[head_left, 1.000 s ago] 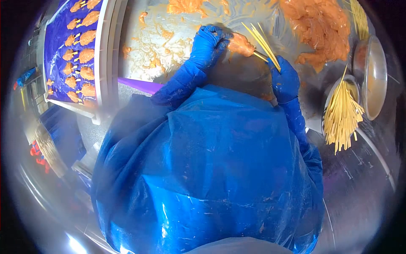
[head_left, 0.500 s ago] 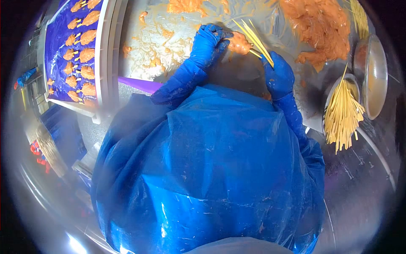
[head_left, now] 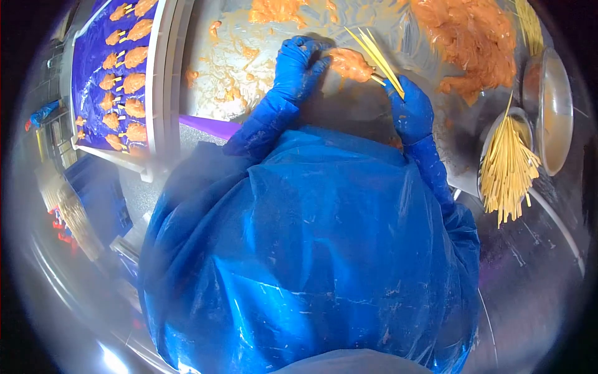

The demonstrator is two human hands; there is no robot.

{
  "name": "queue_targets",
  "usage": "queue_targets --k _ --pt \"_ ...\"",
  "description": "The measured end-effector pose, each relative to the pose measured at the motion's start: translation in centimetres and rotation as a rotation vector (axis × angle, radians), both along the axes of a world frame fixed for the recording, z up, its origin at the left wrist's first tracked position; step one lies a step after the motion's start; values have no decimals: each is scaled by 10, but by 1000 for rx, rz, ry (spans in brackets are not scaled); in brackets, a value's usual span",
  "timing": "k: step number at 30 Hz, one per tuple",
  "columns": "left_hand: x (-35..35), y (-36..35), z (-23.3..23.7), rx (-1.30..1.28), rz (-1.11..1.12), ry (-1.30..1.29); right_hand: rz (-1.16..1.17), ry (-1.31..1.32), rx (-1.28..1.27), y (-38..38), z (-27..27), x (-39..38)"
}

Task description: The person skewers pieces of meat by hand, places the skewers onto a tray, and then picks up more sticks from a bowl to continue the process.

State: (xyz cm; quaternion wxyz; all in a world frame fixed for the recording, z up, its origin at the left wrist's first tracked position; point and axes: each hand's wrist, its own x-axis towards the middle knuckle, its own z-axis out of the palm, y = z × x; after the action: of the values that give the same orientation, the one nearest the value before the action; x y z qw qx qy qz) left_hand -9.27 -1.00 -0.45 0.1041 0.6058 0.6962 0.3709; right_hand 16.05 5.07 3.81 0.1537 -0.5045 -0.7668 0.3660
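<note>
A skewer of orange marinated meat (head_left: pixel 350 65) is held over the metal table, its stick end in my right hand (head_left: pixel 411 112). That blue-gloved hand is closed and also grips a small bundle of bare wooden skewers (head_left: pixel 375 56), which fan up and to the left above the meat. My left hand (head_left: pixel 299 70), gloved in blue too, is at the far left tip of the meat. Its thumb and fingers are parted with a gap between them; whether a fingertip touches the meat is hard to see.
A white-rimmed tray (head_left: pixel 163 81) at left carries rows of meat skewers on purple sheeting. A heap of marinated meat (head_left: pixel 467 43) lies back right. Bare skewers (head_left: pixel 507 165) fill a container beside a metal bowl (head_left: pixel 556 112). Meat scraps (head_left: pixel 274 11) lie on the table (head_left: pixel 215 56).
My left hand has loosened and shifted slightly left off the meat, so more of it shows. My right hand keeps its hold almost unmoved. The view has shifted slightly.
</note>
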Motion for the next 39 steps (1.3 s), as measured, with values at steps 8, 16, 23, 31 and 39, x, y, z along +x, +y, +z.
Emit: queue_targets --k 8,16,23,31,39 --pt "16 4 14 -89 39 179 -1 73 -71 3 -2 6" --pt "13 5 2 -81 43 217 97 -76 51 17 -5 24" --pt "11 6 3 -90 13 179 146 -54 28 29 -4 13" --pt "11 6 5 -110 39 204 142 -86 30 41 -7 1" --pt "-1 7 -1 -32 -12 75 136 80 -128 39 -13 5"
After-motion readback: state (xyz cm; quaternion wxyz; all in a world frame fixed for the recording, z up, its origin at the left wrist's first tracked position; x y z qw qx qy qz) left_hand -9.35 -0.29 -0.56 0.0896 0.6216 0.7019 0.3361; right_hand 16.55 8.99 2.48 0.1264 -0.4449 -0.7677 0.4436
